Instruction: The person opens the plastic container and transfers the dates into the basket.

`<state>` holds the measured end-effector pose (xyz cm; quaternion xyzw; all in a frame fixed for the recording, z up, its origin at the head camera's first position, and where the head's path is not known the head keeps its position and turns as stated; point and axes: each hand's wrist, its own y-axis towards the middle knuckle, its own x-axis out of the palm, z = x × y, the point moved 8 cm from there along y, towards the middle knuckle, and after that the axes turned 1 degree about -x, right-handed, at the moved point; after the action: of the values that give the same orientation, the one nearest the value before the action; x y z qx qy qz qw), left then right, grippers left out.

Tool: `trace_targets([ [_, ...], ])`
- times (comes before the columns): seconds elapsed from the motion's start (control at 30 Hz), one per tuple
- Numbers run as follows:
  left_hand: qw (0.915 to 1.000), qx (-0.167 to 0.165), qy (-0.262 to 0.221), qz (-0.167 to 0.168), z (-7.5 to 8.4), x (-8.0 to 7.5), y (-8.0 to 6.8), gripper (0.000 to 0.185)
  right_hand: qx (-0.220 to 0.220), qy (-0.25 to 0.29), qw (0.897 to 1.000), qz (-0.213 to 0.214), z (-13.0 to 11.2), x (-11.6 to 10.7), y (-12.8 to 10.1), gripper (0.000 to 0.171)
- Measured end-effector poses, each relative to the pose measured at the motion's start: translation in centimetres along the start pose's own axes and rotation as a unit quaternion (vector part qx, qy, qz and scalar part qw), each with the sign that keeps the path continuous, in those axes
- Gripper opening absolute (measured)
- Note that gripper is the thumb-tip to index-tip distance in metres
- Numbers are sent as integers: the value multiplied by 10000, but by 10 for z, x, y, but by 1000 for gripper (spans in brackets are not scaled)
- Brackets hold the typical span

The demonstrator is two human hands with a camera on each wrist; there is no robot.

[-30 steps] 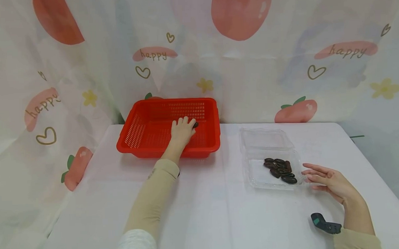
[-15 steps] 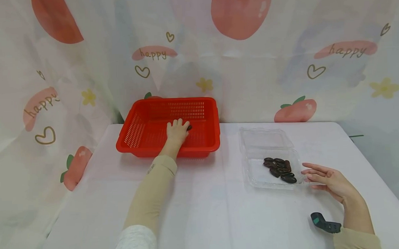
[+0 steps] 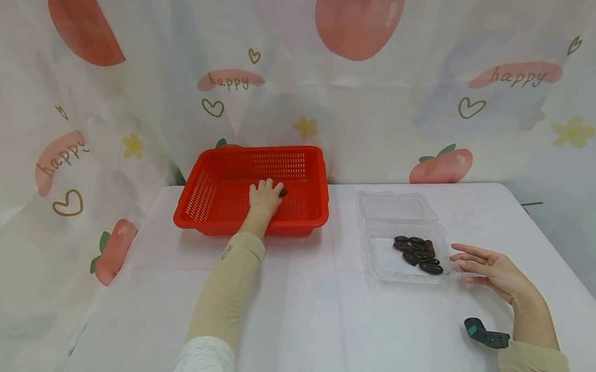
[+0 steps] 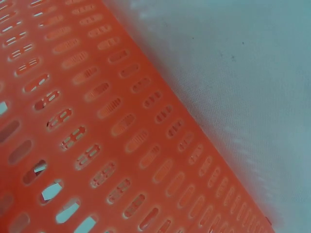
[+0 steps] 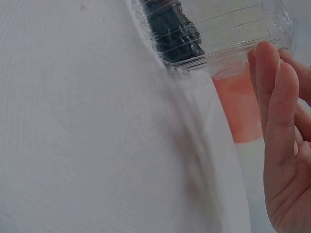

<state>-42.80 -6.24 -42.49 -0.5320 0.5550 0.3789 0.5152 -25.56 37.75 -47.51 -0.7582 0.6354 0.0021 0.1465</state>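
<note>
The left hand (image 3: 264, 201) has its fingers bent, pinching one dark oval piece (image 3: 283, 192) at the forefinger's side, inside the red basket (image 3: 301, 224); the basket's floor spreads both sides of it, near rim under the wrist. Right of the basket, the right hand (image 3: 500, 274), fingers nearly straight, grips nothing beside one clear box (image 3: 382, 262) bearing at least eight overlapping dark pieces (image 3: 418, 253).

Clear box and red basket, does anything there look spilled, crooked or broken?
Nothing stands out. The dark pieces lie bunched inside the clear box, with its lid open behind them. The red basket sits upright and looks whole; the left hand holds another piece inside it.
</note>
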Motion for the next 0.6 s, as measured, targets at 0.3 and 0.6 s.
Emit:
trace_targets([
  [0.3,9997,-58,218,61,0,8,14,45,70,-89,9999,50,1,-1,0,32],
  [0.6,9971,346,271,626,14,-22,-3,47,40,18,10000,74,1,0,0,32],
])
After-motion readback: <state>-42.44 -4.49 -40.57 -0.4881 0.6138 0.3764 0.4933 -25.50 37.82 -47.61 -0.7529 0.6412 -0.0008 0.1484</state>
